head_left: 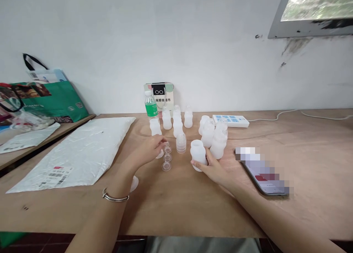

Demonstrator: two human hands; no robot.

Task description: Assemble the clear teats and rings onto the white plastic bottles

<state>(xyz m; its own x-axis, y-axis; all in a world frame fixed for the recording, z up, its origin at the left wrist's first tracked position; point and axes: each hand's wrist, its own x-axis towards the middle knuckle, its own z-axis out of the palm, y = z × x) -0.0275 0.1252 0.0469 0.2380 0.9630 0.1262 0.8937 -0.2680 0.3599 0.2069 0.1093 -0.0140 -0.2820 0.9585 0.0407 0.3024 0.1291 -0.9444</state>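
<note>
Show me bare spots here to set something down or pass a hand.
Bare wood: right of the phone, back to the cable, and along the near table edge between the forearms. Crowded: the middle, where bottles and caps cluster between the left hand and the bottle in the right hand.

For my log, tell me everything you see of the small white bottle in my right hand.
The small white bottle is frosted, translucent plastic by the look of it, squat with rounded shoulders, a wide short neck and seemingly no cap. It stands upright on the wooden table, in front of the other bottles. The right hand grips its lower right side, thumb at the base.
</note>
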